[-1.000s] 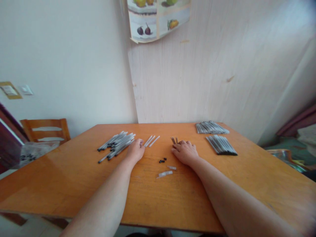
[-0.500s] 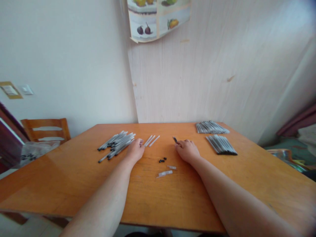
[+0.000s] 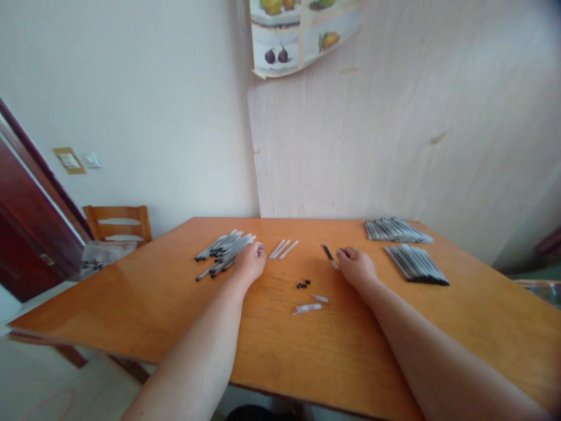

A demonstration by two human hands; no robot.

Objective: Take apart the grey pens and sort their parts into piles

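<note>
1. Left hand [image 3: 250,263]: fingers curled, beside pen pile [image 3: 225,250]; cannot tell if pinching.
2. Right hand [image 3: 358,270]: fingers curled; grip contents unclear.
3. Dark stick [image 3: 329,255] on table [image 3: 272,345], just left of right hand.
4. 3 pale tubes [image 3: 281,249] near left hand.

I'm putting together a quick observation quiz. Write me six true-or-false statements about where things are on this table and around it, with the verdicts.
1. Three whitish sticks lie between the two hands. True.
2. The loose pile of grey sticks is right of the right hand. False: the pile lies by the left hand.
3. A slim black-and-white stick lies just left of the right hand. True.
4. The small black pieces lie beyond the whitish sticks. False: the black pieces lie nearer the person.
5. Two groups of grey sticks lie right of the right hand. True.
6. The wall poster shows cars. False: the poster shows fruit.
</note>
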